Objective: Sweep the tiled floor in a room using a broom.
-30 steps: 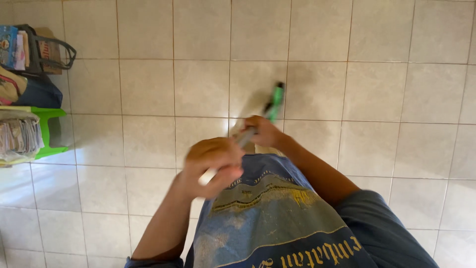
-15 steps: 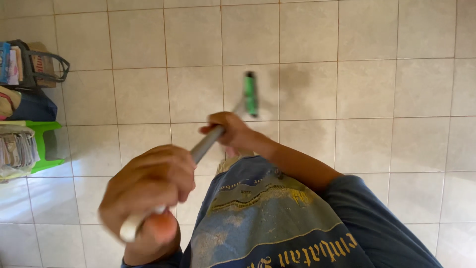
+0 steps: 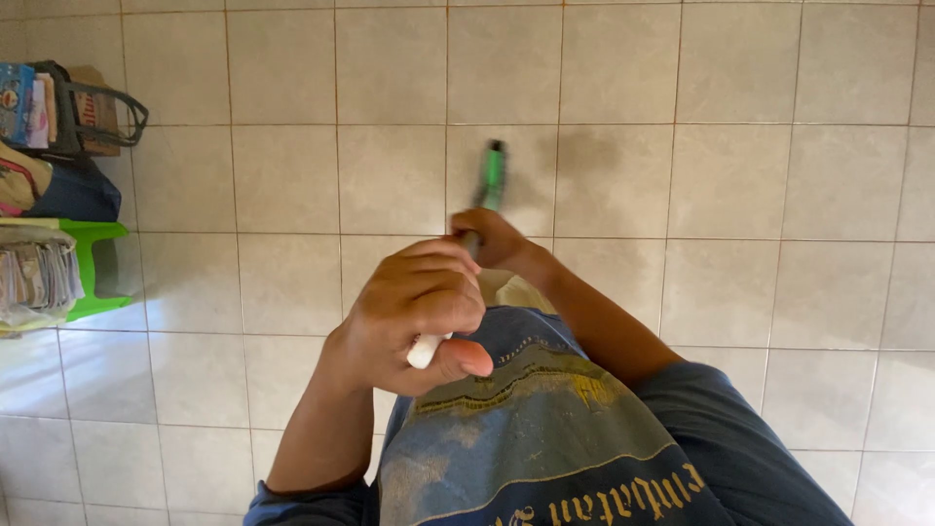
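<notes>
While both fists stay closed round the mop handle [image 3: 429, 346] (left hand [image 3: 419, 312] centre frame, right hand [image 3: 492, 239] just above), its green head [image 3: 494, 173] upper centre wants steady, even pressure on the floor tiles [image 3: 760, 175].

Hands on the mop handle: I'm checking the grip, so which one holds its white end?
The left hand, nearest the camera, wraps the white end; the right hand grips farther down, towards the green mop head.

Tiled floor [image 3: 292, 175], green stool [image 3: 97, 268], bags [image 3: 68, 146]
</notes>
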